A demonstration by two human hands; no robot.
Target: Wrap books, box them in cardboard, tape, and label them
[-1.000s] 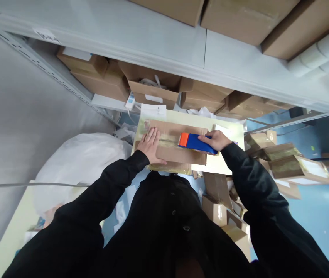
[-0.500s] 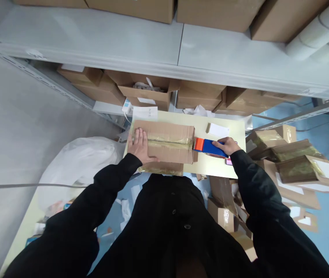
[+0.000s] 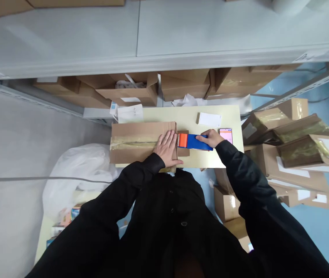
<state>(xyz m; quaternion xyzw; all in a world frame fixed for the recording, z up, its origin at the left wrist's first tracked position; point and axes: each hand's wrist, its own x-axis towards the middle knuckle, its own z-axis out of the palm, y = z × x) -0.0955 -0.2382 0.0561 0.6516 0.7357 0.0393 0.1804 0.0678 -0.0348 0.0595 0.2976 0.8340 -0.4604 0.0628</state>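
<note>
A long cardboard box (image 3: 132, 154) lies on the pale table, with shiny tape running along its middle seam. My left hand (image 3: 166, 148) presses flat on the box's right end, fingers spread. To its right, my right hand (image 3: 212, 138) grips a blue tape dispenser (image 3: 197, 142) with an orange front. The dispenser's toothed orange end is up against or very close to the box's right edge; contact cannot be made out for certain. Another piece of cardboard (image 3: 184, 151) shows under the dispenser, beside the box.
A phone (image 3: 226, 135) with a lit screen and a small white box (image 3: 210, 119) lie on the table (image 3: 193, 162). Shelving (image 3: 95, 65) holding cartons stands behind. Taped cartons (image 3: 291, 162) are piled at right; a white plastic bag (image 3: 77, 173) bulges at left.
My left hand has gone from the box's left end to its right end. The box, seen from a shifted view, now sits farther left, and the phone is uncovered. My right hand keeps the dispenser.
</note>
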